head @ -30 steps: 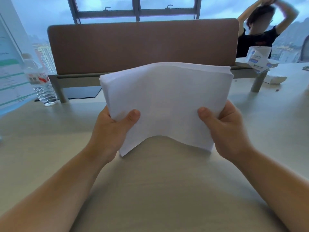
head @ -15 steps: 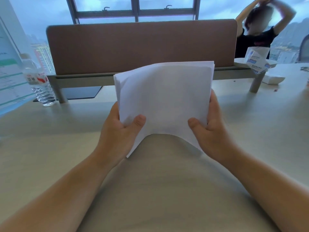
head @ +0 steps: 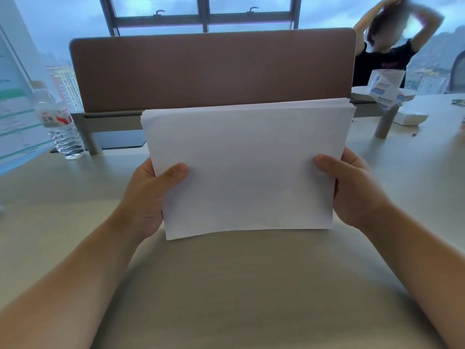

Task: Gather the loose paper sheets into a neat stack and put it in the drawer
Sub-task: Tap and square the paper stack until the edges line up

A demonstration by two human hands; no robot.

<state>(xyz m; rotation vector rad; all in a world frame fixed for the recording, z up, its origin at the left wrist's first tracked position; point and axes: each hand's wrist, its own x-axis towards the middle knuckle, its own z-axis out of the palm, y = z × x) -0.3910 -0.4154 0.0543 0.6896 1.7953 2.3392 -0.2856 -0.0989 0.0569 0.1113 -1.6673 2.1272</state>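
Observation:
A stack of white paper sheets (head: 247, 167) stands nearly upright in front of me, its bottom edge at or just above the beige desk (head: 239, 285). My left hand (head: 153, 195) grips the stack's left side, thumb on the front. My right hand (head: 352, 190) grips the right side the same way. The top edges of the sheets are slightly fanned and uneven. No drawer is in view.
A brown desk divider (head: 214, 71) rises right behind the paper. A water bottle (head: 60, 127) stands at the left, beside a printed sheet (head: 15, 117). White boxes (head: 387, 91) lie at the right rear, where another person sits with raised arms.
The stack was bowed with its sides pressed inward; my hands have moved apart and it now stands flat and wide, its lower edge straight.

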